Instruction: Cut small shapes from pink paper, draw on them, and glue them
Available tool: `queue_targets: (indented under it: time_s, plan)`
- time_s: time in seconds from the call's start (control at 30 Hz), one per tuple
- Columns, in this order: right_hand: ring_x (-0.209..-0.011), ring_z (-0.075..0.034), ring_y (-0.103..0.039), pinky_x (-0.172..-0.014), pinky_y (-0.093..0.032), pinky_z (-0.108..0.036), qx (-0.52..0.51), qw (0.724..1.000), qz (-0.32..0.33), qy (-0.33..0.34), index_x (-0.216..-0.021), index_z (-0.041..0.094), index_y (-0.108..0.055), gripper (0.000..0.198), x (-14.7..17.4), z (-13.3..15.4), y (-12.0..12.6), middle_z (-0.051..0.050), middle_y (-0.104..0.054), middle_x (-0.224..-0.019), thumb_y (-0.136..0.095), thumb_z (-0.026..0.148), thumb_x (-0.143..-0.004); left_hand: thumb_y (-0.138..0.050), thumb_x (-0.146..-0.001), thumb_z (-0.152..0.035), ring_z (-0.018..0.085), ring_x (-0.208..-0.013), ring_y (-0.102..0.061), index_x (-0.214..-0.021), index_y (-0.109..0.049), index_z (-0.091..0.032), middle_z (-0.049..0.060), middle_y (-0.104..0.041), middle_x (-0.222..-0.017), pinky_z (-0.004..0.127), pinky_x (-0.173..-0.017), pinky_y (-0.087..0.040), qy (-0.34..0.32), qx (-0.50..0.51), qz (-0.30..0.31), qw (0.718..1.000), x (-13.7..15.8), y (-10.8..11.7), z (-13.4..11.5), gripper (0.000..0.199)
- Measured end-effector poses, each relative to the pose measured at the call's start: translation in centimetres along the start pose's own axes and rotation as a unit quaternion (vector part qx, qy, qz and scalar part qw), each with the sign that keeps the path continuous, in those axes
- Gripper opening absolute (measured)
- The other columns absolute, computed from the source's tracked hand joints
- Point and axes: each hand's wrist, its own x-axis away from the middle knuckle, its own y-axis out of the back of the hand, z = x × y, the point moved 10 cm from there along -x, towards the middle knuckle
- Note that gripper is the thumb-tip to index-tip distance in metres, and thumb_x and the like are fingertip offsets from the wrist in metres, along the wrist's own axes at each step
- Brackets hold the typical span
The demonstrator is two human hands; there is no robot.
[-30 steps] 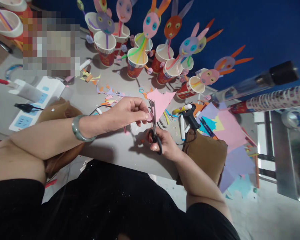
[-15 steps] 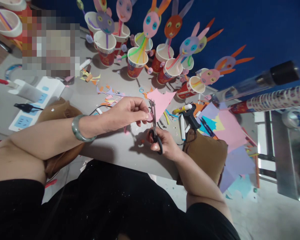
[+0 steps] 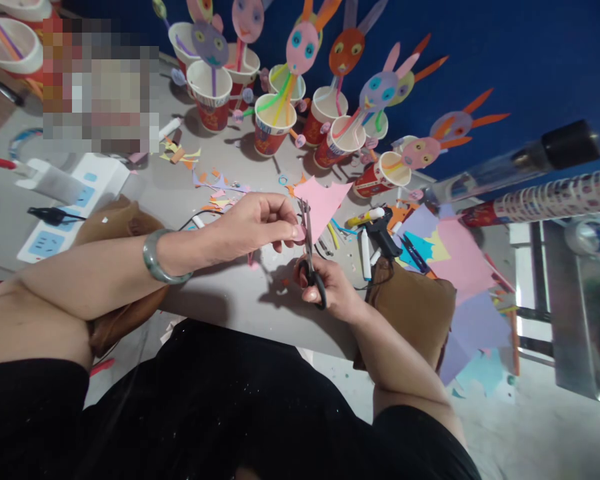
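Observation:
My left hand (image 3: 267, 223) pinches a small pink paper piece (image 3: 300, 232) between thumb and fingers, right beside the scissor blades. In my right hand (image 3: 333, 287) is a pair of black-handled scissors (image 3: 309, 247), its blades pointing away from me and slightly parted near the small piece. A larger pink paper sheet (image 3: 325, 200) with a scalloped edge lies just beyond the blades; I cannot tell whether it touches them. Coloured paper scraps (image 3: 220, 200) are scattered past my left hand.
Paper cups (image 3: 275, 130) with paper animal heads stand along the blue wall. At the right are a black glue gun (image 3: 385, 230), a white marker (image 3: 365, 255), coloured paper sheets (image 3: 465, 253) and a brown cushion (image 3: 415, 313). A power strip (image 3: 75, 207) lies at the left.

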Motion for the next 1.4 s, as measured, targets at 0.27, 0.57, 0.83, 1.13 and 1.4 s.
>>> queue_targets:
  time_s: [0.27, 0.57, 0.83, 1.13, 1.4]
  plan:
    - [-0.061, -0.012, -0.044, -0.059, -0.035, -0.028, 0.0, 1.0, 0.001, 0.013, -0.066, 0.02, -0.053, 0.068, -0.09, 0.16, 0.02, 0.001, -0.056, -0.065, -0.066, 0.086, -0.069, -0.071, -0.079, -0.02, 0.009, -0.064, -0.063, -0.076, -0.061, -0.018, 0.001, -0.068, -0.074, 0.02, -0.05, -0.045, -0.005, -0.002, -0.006, 1.0, 0.0, 0.12, -0.14, 0.011]
    - [-0.062, -0.012, -0.045, -0.06, -0.036, -0.028, 0.007, 1.0, 0.0, 0.015, -0.065, 0.02, -0.051, 0.068, 0.0, 0.07, 0.03, 0.001, -0.056, -0.066, -0.065, 0.087, -0.069, -0.071, -0.078, -0.02, 0.009, -0.064, -0.062, -0.075, -0.06, -0.018, 0.001, -0.068, -0.072, 0.021, -0.051, -0.046, -0.003, -0.003, -0.013, 1.0, 0.1, 0.19, -0.33, 0.011]
    - [-0.062, -0.012, -0.045, -0.06, -0.035, -0.028, -0.004, 1.0, 0.001, 0.0, -0.065, 0.02, -0.052, 0.068, -0.08, -0.07, 0.0, 0.001, -0.055, -0.065, -0.067, 0.086, -0.067, -0.071, -0.079, -0.02, 0.01, -0.064, -0.063, -0.077, -0.061, -0.018, 0.001, -0.068, -0.074, 0.021, -0.048, -0.044, 0.001, -0.001, -0.014, 1.0, 0.12, 0.27, -0.16, 0.01]
    - [-0.062, -0.012, -0.044, -0.06, -0.035, -0.028, -0.001, 1.0, 0.003, 0.0, -0.065, 0.02, -0.051, 0.068, -0.02, -0.14, -0.01, 0.001, -0.055, -0.065, -0.067, 0.086, -0.068, -0.069, -0.077, -0.016, 0.01, -0.065, -0.062, -0.073, -0.061, -0.018, 0.001, -0.067, -0.071, 0.022, -0.055, -0.046, -0.009, -0.009, -0.027, 1.0, 0.12, 0.41, -0.85, 0.009]
    - [-0.062, -0.012, -0.044, -0.061, -0.035, -0.028, 0.008, 1.0, 0.005, 0.013, -0.065, 0.02, -0.052, 0.067, 0.04, 0.16, -0.05, 0.001, -0.055, -0.065, -0.065, 0.085, -0.071, -0.069, -0.077, -0.015, 0.008, -0.064, -0.062, -0.072, -0.061, -0.017, 0.0, -0.068, -0.072, 0.02, -0.054, -0.047, -0.018, -0.003, -0.029, 0.999, 0.12, 0.44, -0.91, 0.01]
